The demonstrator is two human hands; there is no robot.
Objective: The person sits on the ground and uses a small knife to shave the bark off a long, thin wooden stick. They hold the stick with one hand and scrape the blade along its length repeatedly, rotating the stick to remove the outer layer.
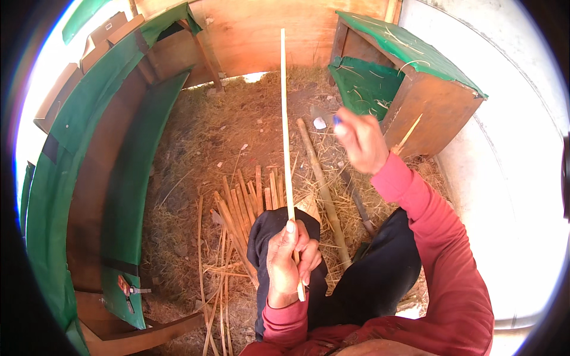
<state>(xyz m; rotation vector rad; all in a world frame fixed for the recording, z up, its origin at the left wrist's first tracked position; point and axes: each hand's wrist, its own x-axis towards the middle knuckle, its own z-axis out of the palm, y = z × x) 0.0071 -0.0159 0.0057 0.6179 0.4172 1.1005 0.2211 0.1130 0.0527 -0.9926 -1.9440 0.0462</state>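
Left hand (291,261) clenched round the lower end of a thin bamboo strip (285,118), held upright over the knee, probably for sighting straightness. Right hand (359,139) raised beyond it, pinching something small and blue; more cut strips (246,199) fanned on the straw ahead.

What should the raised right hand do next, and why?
Probably bring the right hand back down to the strip. The left hand grips only the strip's lower end, so the strip stands upright and free, while the right hand is lifted clear of it.
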